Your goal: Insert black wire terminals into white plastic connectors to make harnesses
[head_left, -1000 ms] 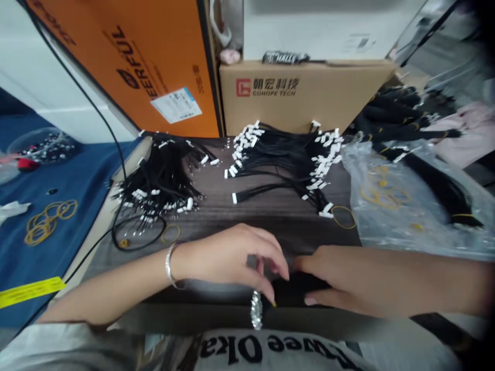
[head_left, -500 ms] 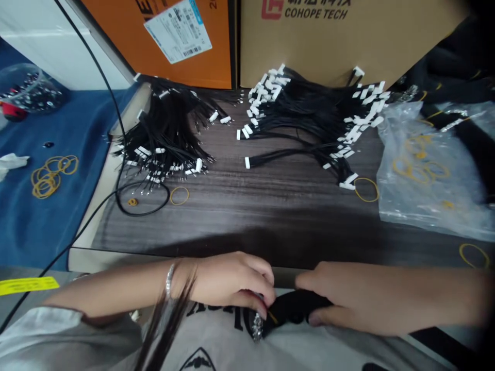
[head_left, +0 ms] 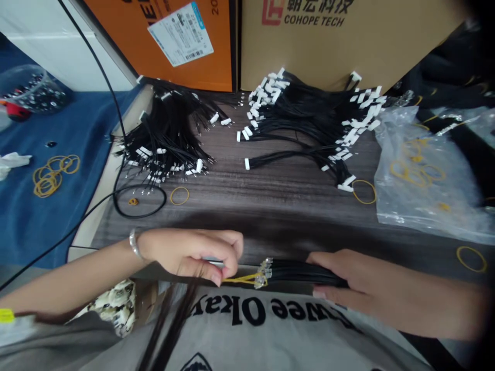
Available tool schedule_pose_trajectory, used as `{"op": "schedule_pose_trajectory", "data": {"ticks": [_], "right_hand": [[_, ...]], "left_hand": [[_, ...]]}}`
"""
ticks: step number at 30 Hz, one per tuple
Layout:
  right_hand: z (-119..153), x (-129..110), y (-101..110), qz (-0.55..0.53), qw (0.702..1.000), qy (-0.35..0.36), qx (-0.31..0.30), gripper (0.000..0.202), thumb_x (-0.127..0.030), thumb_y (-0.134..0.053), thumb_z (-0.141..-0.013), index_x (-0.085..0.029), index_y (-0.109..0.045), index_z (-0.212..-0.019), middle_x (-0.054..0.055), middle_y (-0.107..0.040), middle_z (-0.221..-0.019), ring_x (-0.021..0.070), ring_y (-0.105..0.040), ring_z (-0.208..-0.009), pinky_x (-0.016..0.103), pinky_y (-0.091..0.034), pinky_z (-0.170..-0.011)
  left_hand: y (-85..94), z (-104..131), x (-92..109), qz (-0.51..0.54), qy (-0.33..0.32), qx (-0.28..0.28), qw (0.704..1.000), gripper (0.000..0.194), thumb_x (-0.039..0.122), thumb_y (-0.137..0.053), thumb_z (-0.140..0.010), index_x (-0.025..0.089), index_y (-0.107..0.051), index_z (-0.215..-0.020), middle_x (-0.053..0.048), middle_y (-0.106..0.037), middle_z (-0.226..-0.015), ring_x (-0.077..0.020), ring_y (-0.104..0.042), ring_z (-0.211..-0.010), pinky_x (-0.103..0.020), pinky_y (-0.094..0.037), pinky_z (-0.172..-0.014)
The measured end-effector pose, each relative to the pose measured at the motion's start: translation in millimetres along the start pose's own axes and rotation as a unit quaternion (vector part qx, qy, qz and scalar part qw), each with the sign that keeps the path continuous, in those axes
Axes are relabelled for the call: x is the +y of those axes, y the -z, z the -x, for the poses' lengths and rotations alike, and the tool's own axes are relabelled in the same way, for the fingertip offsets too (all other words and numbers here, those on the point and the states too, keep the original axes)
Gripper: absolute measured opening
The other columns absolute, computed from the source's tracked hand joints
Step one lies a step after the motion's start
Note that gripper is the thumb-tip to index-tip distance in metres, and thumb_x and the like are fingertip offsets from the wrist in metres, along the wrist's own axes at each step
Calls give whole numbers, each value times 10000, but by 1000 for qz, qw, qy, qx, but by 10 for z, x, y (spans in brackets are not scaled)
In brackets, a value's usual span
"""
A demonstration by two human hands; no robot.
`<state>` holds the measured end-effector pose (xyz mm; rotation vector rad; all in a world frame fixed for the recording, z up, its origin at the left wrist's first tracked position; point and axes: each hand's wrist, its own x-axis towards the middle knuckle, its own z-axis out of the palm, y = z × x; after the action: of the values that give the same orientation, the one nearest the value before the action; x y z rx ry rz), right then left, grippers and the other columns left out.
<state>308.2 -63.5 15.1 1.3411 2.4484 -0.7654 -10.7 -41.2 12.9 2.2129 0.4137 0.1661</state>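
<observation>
My left hand (head_left: pixel 204 255) pinches one end of a yellow rubber band (head_left: pixel 242 280) and stretches it out leftward. The band's other end reaches the metal terminal tips (head_left: pixel 264 273) of a bundle of black wires (head_left: pixel 301 272). Around that bundle the fingers of my right hand (head_left: pixel 348 281) are closed, with the tips pointing left. Both hands are just beyond the grey shirt, at the table's near edge.
Black cables with white connectors lie in a left pile (head_left: pixel 166 134) and a right pile (head_left: pixel 309 116). Behind stand an orange box (head_left: pixel 189 72) and a brown carton (head_left: pixel 328 56). A plastic bag (head_left: pixel 429 185) is at right; a black cord (head_left: pixel 96 62) loops at left.
My left hand has moved left, away from the wire bundle, stretching the yellow band. The bundle, earlier low against the shirt, is now higher and more visible, with my right hand still around it.
</observation>
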Motion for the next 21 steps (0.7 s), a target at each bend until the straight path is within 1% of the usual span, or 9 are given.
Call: {"op": "schedule_pose_trajectory", "data": {"ticks": [3,6,10,12,13,15,16,19,21], "right_hand": [[-21,66,21,-12,1000,-16,22,552,-622,-334,-850,-291,-425,-1282,72,-541,-1212,261,-532,-1063,337,-480,-736],[-70,70,128,-22,999,-12,48,530,-626,-368,-835,-268,-477,-1210,71,-551,-1181,245,-547,-1023,335,-475,-765],[-115,123,316,-114,991,-55,50,488,-632,-360,-833,-205,-517,-1010,29,-592,-747,123,-530,-555,258,-431,-506],[-133,177,389,-151,986,-66,32,471,-629,-350,-839,-192,-492,-944,-28,-474,-535,90,-416,-424,229,-352,-423],[-148,200,419,-159,985,-62,29,459,-626,-363,-837,-191,-479,-926,-48,-423,-486,83,-385,-407,222,-337,-420],[-201,214,476,-159,986,-43,37,435,-613,-390,-835,-188,-460,-895,-64,-393,-456,75,-363,-400,216,-329,-429],[-237,201,503,-157,986,-32,41,428,-607,-401,-834,-187,-455,-891,-65,-398,-456,74,-360,-398,214,-325,-428],[-351,94,574,-143,989,-1,48,420,-594,-413,-837,-187,-457,-928,-68,-406,-457,75,-372,-399,207,-317,-422],[-401,9,599,-138,989,13,47,406,-582,-416,-842,-191,-458,-943,-73,-395,-459,75,-375,-399,201,-312,-413]], "left_hand": [[-20,153,-19,7,13,48,999,211,337,-423,-895,186,-528,-791,-72,-473,-860,-152,-474,-765,-258,-449,-729],[-83,398,-38,31,18,60,998,270,404,-438,-879,193,-535,-741,-79,-504,-798,-176,-494,-774,-286,-458,-723],[-136,867,-71,-41,82,288,953,325,434,-453,-871,188,-512,-668,-45,-482,-769,-163,-484,-762,-292,-446,-707],[-86,1061,-97,-155,144,411,887,228,336,-475,-879,180,-518,-717,-27,-499,-812,-144,-489,-801,-268,-430,-745],[-32,1130,-114,-216,191,481,828,167,292,-480,-877,177,-517,-763,-14,-505,-828,-128,-495,-810,-246,-421,-754],[133,1216,-153,-319,289,608,667,118,271,-489,-865,159,-514,-839,8,-512,-826,-99,-503,-789,-198,-408,-728],[237,1242,-171,-344,303,638,619,148,290,-513,-848,143,-521,-864,13,-516,-809,-89,-494,-747,-177,-395,-685],[562,1330,-185,-390,327,667,544,235,335,-563,-798,118,-587,-886,26,-493,-746,-71,-451,-669,-155,-325,-624],[722,1466,-172,-406,344,671,516,244,324,-552,-794,105,-599,-891,29,-479,-714,-73,-453,-668,-158,-296,-628]]}}
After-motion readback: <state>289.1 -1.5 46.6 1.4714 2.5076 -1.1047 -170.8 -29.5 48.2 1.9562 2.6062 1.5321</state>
